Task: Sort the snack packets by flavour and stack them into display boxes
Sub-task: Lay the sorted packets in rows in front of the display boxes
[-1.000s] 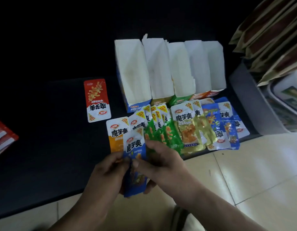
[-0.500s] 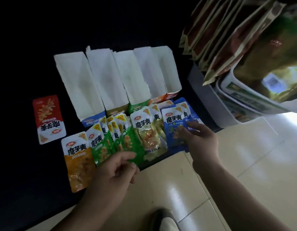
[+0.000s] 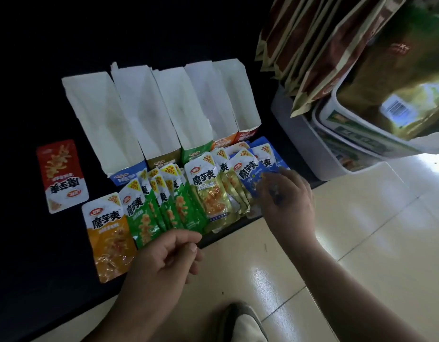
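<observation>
Right hand (image 3: 287,201) on the blue packets (image 3: 250,180), far right.
Light, slick, floppy sachets: pinch a sealed edge. Whether its fingers pinch one, I cannot tell; left hand (image 3: 164,260) loosely curled, empty.

A small shop, it seems: rows of sealed snack bags (image 3: 312,45) at far right, open display boxes (image 3: 144,114) (five abreast) on a dark shelf (image 3: 28,243), pale tiled floor (image 3: 361,243).

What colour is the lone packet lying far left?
The lone packet is red with a white end; head view.
</observation>
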`<state>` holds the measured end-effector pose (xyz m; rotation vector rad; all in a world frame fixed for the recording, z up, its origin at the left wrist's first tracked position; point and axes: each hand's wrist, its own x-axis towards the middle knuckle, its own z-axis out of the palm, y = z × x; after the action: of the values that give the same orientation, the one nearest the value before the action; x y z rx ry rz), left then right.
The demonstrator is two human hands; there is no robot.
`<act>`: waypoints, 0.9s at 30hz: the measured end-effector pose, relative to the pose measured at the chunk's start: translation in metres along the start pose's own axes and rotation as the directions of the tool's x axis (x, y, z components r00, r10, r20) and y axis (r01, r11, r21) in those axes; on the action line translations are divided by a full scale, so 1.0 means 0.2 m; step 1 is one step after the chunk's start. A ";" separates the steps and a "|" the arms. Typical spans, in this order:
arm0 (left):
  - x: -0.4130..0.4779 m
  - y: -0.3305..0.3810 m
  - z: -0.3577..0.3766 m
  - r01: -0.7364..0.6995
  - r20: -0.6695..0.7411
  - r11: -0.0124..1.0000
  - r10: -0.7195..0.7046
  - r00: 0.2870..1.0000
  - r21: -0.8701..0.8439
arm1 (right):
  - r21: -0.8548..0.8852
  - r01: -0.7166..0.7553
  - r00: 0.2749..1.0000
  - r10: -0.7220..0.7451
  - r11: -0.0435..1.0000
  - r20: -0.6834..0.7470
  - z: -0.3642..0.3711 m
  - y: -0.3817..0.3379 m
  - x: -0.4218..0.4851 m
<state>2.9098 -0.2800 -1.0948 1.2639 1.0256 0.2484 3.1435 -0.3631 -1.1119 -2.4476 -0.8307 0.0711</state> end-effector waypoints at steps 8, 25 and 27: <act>-0.02 -0.06 -0.20 -0.001 -0.119 0.997 -0.008 0.993 -0.072 | 0.525 0.028 0.942 -0.198 0.851 0.271 0.02 -0.59 -0.22; -0.38 -0.51 -1.43 -0.152 -0.614 0.960 0.267 0.743 0.234 | 0.417 0.165 0.533 -0.437 0.894 0.725 0.81 -1.55 -0.77; -0.43 -0.57 -1.62 -0.092 -0.659 0.865 0.441 0.610 0.493 | 0.401 0.272 0.467 -0.484 0.875 0.740 0.91 -1.67 -0.82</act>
<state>2.5782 -0.1603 -1.1342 1.7743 1.6659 0.9103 2.7893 -0.1494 -1.1136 -1.8473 -1.6496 1.1764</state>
